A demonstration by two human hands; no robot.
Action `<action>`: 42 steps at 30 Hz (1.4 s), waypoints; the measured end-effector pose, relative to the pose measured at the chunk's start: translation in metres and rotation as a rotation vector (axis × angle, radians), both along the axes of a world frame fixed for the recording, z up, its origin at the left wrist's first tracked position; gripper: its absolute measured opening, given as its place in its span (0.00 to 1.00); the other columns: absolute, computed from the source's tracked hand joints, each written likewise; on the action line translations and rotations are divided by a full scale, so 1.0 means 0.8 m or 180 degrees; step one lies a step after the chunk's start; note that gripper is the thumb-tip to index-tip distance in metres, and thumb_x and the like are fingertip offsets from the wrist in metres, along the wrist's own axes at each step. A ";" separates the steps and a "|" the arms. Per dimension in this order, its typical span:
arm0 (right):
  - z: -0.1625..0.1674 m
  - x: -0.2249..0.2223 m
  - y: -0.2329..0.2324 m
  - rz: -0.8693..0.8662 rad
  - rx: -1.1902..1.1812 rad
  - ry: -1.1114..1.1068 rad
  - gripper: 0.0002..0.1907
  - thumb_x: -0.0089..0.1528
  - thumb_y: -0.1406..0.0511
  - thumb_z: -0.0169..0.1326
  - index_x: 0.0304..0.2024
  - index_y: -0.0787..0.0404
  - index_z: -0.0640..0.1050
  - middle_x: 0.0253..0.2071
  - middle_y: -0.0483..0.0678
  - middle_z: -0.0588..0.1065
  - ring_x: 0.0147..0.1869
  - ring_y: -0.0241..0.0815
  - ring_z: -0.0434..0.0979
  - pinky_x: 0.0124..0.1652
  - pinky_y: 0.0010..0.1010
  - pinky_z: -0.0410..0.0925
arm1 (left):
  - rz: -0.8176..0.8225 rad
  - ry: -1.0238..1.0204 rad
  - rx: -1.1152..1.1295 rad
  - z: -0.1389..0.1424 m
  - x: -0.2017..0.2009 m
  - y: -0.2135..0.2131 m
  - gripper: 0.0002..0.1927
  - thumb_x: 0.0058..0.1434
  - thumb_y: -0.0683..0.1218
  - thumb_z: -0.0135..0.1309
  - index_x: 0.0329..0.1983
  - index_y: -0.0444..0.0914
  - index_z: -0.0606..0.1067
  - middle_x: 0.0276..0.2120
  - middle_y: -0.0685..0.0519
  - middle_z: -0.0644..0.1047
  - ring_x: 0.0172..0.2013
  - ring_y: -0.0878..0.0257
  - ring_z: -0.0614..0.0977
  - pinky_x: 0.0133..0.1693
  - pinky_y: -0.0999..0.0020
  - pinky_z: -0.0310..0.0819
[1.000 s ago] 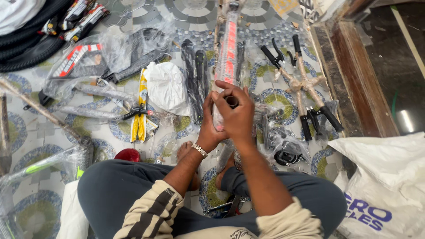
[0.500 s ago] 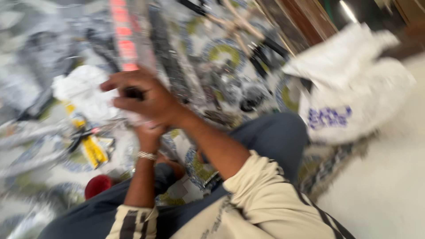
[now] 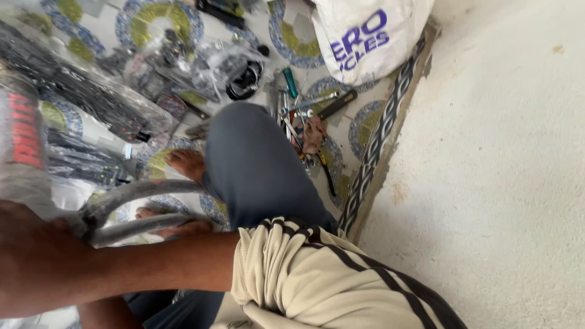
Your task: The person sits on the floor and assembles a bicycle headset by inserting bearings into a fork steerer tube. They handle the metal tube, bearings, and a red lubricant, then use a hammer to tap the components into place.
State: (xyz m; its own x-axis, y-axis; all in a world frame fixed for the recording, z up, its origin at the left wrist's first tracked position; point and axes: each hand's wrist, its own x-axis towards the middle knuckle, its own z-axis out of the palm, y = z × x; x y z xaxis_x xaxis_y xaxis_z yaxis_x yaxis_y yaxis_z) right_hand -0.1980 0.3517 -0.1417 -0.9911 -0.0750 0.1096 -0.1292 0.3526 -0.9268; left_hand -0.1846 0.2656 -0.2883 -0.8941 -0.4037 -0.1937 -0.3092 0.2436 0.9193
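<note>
My right hand [image 3: 27, 240] sits at the lower left edge, its forearm reaching across from a cream striped sleeve [image 3: 304, 277]. It is closed on a plastic-wrapped bicycle part [image 3: 24, 140] with a red strip, from which two grey wrapped tubes [image 3: 131, 194] curve out over my bare feet [image 3: 186, 163]. My left hand is hidden; only a bit of its forearm [image 3: 103, 312] shows below the right arm. My bent knee in grey-blue trousers [image 3: 256, 164] fills the middle.
Wrenches, a green-handled screwdriver [image 3: 291, 82], pliers and a rag [image 3: 314, 134] lie beside my knee. A white bag with blue print [image 3: 365, 36] stands at the top. Black bagged parts [image 3: 237, 73] lie on the patterned mat [image 3: 378, 140]. Bare concrete floor [image 3: 499, 183] lies right.
The view has swung far to the right, toward the mat's edge and the concrete floor. The wrapped part and my hands now sit at the lower left instead of the centre.
</note>
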 end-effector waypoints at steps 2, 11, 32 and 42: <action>0.004 0.012 0.013 0.0097 -0.0072 -0.0051 0.21 0.62 0.53 0.61 0.54 0.51 0.73 0.52 0.44 0.75 0.54 0.40 0.76 0.63 0.41 0.63 | -0.0009 0.0019 -0.0078 0.012 0.008 0.002 0.21 0.58 0.51 0.65 0.48 0.33 0.77 0.41 0.51 0.81 0.44 0.56 0.83 0.50 0.61 0.79; 0.052 0.040 0.242 0.0584 -0.1026 0.0487 0.32 0.60 0.60 0.65 0.63 0.54 0.68 0.61 0.49 0.71 0.63 0.43 0.73 0.59 0.35 0.69 | 0.0027 0.0284 -0.0498 0.076 0.035 -0.047 0.16 0.61 0.51 0.64 0.44 0.35 0.79 0.40 0.52 0.82 0.44 0.57 0.85 0.50 0.62 0.80; -0.354 0.094 0.397 -0.0241 0.1003 -0.2082 0.23 0.60 0.55 0.63 0.51 0.62 0.75 0.41 0.55 0.77 0.43 0.50 0.80 0.42 0.42 0.72 | -0.3847 0.0250 0.2957 0.227 0.133 0.309 0.13 0.81 0.49 0.47 0.54 0.37 0.76 0.49 0.51 0.77 0.53 0.57 0.81 0.59 0.66 0.75; -0.332 0.118 0.382 -0.0055 0.0710 -0.2508 0.16 0.63 0.57 0.55 0.48 0.59 0.76 0.41 0.53 0.80 0.44 0.50 0.81 0.45 0.44 0.73 | -0.3324 -0.0199 0.4209 0.201 0.136 0.320 0.15 0.80 0.54 0.49 0.57 0.41 0.77 0.52 0.53 0.79 0.52 0.60 0.80 0.58 0.67 0.73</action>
State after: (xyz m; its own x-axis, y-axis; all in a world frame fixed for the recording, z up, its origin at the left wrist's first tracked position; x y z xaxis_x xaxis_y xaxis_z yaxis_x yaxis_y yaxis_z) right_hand -0.1034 0.6575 -0.4073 -0.7724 0.0032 -0.6352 0.5377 0.5355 -0.6512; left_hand -0.0757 0.5213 -0.1274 -0.6336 0.7709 0.0660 -0.5661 -0.5201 0.6396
